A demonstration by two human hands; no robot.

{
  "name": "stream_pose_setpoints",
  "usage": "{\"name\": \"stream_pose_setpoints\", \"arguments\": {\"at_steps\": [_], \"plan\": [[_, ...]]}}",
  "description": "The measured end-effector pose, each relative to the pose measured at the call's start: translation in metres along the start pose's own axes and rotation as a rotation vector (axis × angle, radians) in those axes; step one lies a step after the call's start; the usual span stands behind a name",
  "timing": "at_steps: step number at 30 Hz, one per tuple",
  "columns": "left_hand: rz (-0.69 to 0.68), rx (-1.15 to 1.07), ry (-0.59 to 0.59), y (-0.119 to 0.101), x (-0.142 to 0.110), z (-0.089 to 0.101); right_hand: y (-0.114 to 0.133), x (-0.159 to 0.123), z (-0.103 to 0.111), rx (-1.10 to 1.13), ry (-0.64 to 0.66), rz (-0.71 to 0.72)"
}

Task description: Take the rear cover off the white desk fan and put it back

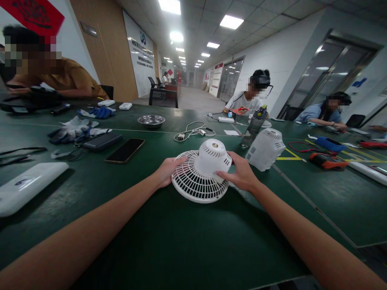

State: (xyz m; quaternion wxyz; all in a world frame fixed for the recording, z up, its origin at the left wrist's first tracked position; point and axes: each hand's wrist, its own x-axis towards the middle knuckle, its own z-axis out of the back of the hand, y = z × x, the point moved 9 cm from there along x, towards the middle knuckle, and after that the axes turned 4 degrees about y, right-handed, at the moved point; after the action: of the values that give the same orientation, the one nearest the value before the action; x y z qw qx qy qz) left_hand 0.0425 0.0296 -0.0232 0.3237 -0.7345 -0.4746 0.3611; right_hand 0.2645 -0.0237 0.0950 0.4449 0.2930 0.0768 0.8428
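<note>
A white fan head (202, 171) lies grille-down on the green table (187, 241), its round motor housing facing up. My left hand (167, 171) grips the left rim of the grille, fingers curled over the edge. My right hand (240, 173) holds the right side of the motor housing, thumb and fingers pressed on it. A second white fan part (266, 149) lies just to the right of my right hand.
A black phone (125, 150), a dark power bank (102, 141), gloves (75, 129), a steel bowl (151, 121) and a white cable (193, 131) lie beyond. A white flat device (28, 187) lies left. Three other people sit at the table's far sides.
</note>
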Motion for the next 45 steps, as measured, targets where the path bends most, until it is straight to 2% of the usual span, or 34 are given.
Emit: {"name": "stream_pose_setpoints", "arguments": {"at_steps": [7,13,21,24,26,28,29,31,32,34,35,37,39,41,45], "plan": [[-0.005,0.027,-0.024,-0.002,-0.004,-0.003,0.008,0.006,0.0,-0.126,0.115,0.057],[-0.015,0.023,-0.036,0.001,-0.002,-0.001,0.01,0.006,0.002,-0.071,0.164,0.091],[-0.032,0.023,-0.039,0.001,-0.001,0.0,0.006,0.0,-0.009,0.104,0.181,0.007],[-0.038,0.0,-0.024,-0.002,-0.005,-0.004,0.005,-0.002,-0.008,0.147,0.141,-0.008],[-0.059,-0.044,0.034,-0.01,-0.009,-0.012,0.003,-0.002,-0.007,0.198,0.086,-0.031],[-0.122,-0.063,0.123,-0.025,-0.015,-0.022,-0.003,-0.003,-0.006,0.316,0.01,-0.088],[-0.202,-0.042,0.12,-0.037,-0.018,-0.023,-0.007,-0.003,-0.006,0.409,-0.032,-0.132],[-0.411,0.049,0.03,-0.061,-0.026,-0.017,-0.016,-0.005,-0.013,0.636,-0.079,-0.232],[-0.514,0.126,-0.056,-0.071,-0.03,-0.011,-0.019,-0.006,-0.02,0.741,-0.073,-0.278],[-0.667,0.265,-0.22,-0.081,-0.039,-0.002,-0.019,-0.008,-0.033,0.857,-0.011,-0.338],[-0.695,0.302,-0.247,-0.08,-0.041,-0.002,-0.016,-0.009,-0.039,0.864,0.029,-0.347],[-0.639,0.298,-0.156,-0.068,-0.036,-0.01,-0.01,-0.011,-0.046,0.837,0.092,-0.347],[-0.504,0.228,-0.056,-0.05,-0.03,-0.017,-0.005,-0.014,-0.054,0.844,0.134,-0.354],[-0.43,0.178,-0.109,-0.039,-0.03,-0.012,-0.003,-0.016,-0.064,0.897,0.162,-0.375],[-0.444,0.234,-0.247,-0.04,-0.036,-0.004,-0.015,-0.011,-0.072,0.928,0.128,-0.377]]}}
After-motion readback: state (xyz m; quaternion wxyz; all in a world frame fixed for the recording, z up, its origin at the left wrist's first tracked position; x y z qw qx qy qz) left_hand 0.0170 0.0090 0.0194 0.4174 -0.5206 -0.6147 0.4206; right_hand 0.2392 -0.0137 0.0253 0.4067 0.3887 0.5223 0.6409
